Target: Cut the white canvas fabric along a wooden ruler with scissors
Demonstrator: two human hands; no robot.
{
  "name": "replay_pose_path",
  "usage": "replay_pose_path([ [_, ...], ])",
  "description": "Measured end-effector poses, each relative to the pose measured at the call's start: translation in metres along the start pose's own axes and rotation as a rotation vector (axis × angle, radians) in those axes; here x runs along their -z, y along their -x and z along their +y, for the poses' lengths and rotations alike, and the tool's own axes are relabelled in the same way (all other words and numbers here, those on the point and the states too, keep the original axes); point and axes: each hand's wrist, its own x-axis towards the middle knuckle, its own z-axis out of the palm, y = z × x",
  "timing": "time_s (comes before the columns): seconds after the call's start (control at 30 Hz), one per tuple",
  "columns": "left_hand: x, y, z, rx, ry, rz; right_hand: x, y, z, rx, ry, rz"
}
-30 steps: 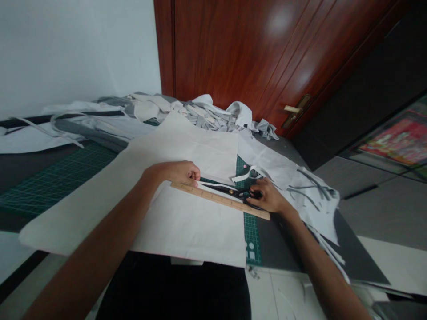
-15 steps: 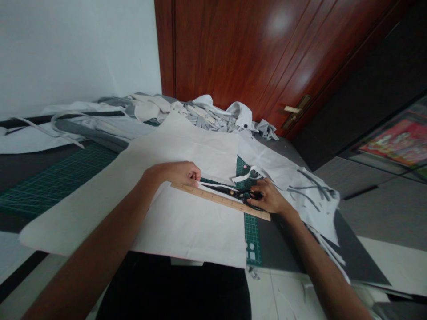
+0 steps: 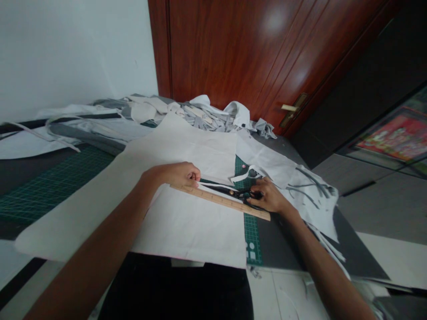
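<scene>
Dark grey, the table (image 3: pixel 278 246) is set against a pale wall (image 3: pixel 73 49) and a reddish-brown wooden door (image 3: pixel 233 49) fitted with a brass-coloured handle (image 3: pixel 290 108), with a grey cabinet (image 3: pixel 393 200) seen at right and light floor tiles (image 3: pixel 265 291) below. Most of the surface is covered by a large off-white cloth (image 3: pixel 196 231), under whose edges a green cutting mat (image 3: pixel 56 178) is exposed. Fabric scraps (image 3: pixel 207 116) are heaped along the far edge; grey strips (image 3: pixel 313 180) are scattered over a white piece (image 3: pixel 267 160) at right. The cloth's left portion is crossed by the left forearm (image 3: pixel 113 240). Black scissors (image 3: pixel 231 192) are gripped by the handles in the right hand (image 3: pixel 270 195), the blades laid along a wooden ruler (image 3: pixel 220 201) on the cloth. A narrow white strip (image 3: pixel 213 185) is pinched at its end by the closed fingers of the left hand (image 3: pixel 182 173), just beside the blade tips. Compared with half a second earlier, both grips are unchanged; only the door and wall are shifted slightly leftward in view.
</scene>
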Motion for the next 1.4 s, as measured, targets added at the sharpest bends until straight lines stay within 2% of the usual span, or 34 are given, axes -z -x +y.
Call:
replay_pose_path([
  [0.87,-0.001,-0.002,0.001,-0.096,-0.07,0.064,-0.001,0.006,0.007,-0.008,0.025,0.033],
  [1.4,-0.002,-0.001,0.007,-0.103,-0.044,0.076,-0.002,0.007,0.007,-0.086,0.05,0.013],
])
